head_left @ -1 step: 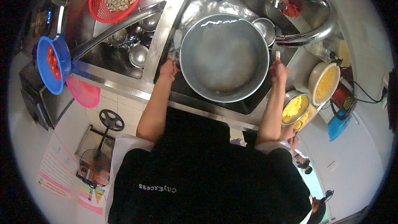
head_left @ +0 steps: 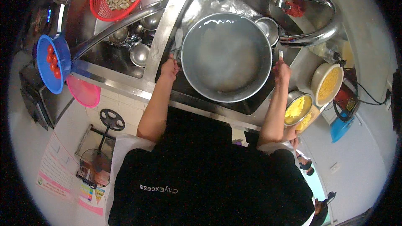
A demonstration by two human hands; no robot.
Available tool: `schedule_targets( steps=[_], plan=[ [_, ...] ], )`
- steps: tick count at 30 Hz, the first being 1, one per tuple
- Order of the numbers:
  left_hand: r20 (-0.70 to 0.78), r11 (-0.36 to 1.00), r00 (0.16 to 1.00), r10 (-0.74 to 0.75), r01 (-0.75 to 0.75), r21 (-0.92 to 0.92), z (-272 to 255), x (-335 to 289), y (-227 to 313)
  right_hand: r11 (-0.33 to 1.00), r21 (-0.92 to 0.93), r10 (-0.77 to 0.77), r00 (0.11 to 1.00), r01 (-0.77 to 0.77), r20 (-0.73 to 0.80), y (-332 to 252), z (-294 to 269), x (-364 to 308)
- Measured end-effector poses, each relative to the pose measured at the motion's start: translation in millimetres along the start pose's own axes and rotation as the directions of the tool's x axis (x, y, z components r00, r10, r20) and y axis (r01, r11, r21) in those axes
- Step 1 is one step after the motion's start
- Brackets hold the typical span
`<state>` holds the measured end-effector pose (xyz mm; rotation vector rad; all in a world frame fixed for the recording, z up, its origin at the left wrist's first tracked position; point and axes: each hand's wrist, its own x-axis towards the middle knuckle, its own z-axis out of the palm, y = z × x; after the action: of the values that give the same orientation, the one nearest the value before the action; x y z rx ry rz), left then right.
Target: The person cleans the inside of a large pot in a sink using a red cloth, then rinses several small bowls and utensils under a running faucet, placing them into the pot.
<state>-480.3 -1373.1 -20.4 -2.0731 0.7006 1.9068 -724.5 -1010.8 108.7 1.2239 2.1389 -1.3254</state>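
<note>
A large round metal pot (head_left: 188, 69) stands in the sink basin, holding cloudy water. My left hand (head_left: 169, 68) is closed at the pot's left side, where its handle sits. On the opposite side, my right hand (head_left: 283, 72) is closed at the right handle, and a pale metal end sticks up past the fingers. Both handles are mostly covered by my fingers. A smaller metal bowl (head_left: 273, 28) lies in the basin against the pot's far right side.
A chrome faucet (head_left: 312, 40) curves over the right. Left are a red colander (head_left: 97, 1) of clams, several ladles (head_left: 140, 55) and a blue basin (head_left: 41, 65) with tomatoes. Right are a metal bowl (head_left: 290, 121) of yellow food, a cream tub (head_left: 318, 77) and another person's hand (head_left: 291, 134).
</note>
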Motion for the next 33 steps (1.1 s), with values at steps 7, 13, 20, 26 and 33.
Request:
schedule_targets(
  steps=[7, 13, 20, 26, 33],
  plan=[
    [0.109, 0.983, 0.988, -0.112, 0.094, 0.159, -2.3, -26.7, 15.7, 0.994, -0.092, -0.056, 0.994, 0.065, 0.097, -34.6, -1.9, -8.0],
    [0.069, 0.974, 0.979, -0.192, 0.182, 0.135, 16.7, -38.2, 16.5, 0.962, -0.248, -0.097, 0.993, 0.111, 0.072, -44.0, -9.7, 2.0],
    [0.094, 0.970, 0.973, -0.211, 0.196, 0.145, 16.0, -19.1, 26.7, 0.981, -0.148, -0.119, 0.992, 0.125, 0.048, -38.6, -10.2, 12.7],
    [0.077, 0.963, 0.980, -0.185, 0.165, 0.211, 10.9, -15.6, 29.1, 0.977, -0.170, -0.112, 0.989, 0.127, 0.096, -56.9, 2.3, -5.6],
    [0.120, 0.970, 0.980, -0.157, 0.131, 0.206, -0.4, 8.9, 18.7, 0.930, -0.118, -0.317, 0.921, 0.349, 0.228, -66.6, 24.0, 0.1]
  ],
)
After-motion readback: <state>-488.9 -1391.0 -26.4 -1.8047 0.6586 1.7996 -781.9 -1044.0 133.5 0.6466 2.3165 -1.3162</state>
